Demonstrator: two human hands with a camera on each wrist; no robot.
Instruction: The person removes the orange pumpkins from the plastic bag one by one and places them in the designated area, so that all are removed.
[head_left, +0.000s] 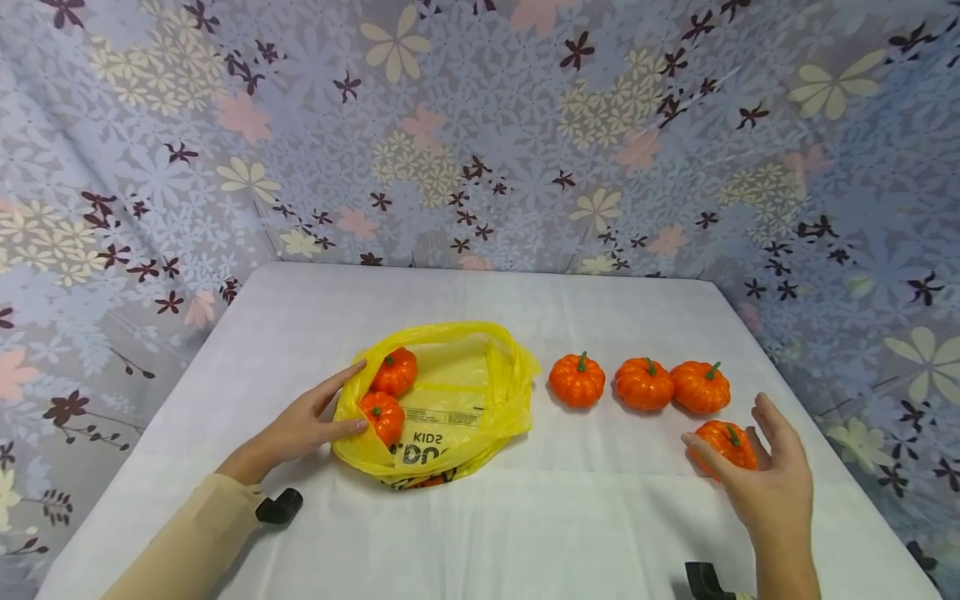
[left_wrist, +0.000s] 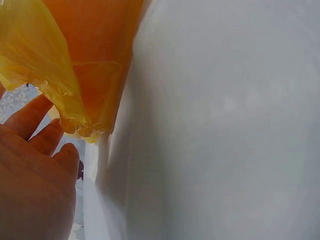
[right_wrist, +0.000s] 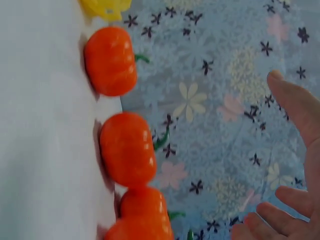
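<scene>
A yellow plastic bag (head_left: pixel 442 454) lies with its mouth open on the table, showing two small orange pumpkins (head_left: pixel 393 372) inside at its left. My left hand (head_left: pixel 303 429) holds the bag's left rim, thumb at the near side and fingers at the far side; in the left wrist view, fingers (left_wrist: pixel 35 117) meet the yellow plastic. My right hand (head_left: pixel 772 483) hovers around another small pumpkin (head_left: pixel 727 446), thumb and fingers spread apart. In the right wrist view, a gap separates that hand (right_wrist: pixel 285 200) from the pumpkins (right_wrist: pixel 127 150).
Right of the bag stands a pumpkin (head_left: pixel 577 381) with a green stem. Farther right, two more pumpkins (head_left: pixel 644 384) sit side by side. A white cloth (head_left: pixel 480 533) covers the table, and a flowered curtain (head_left: pixel 480 150) hangs behind and at both sides.
</scene>
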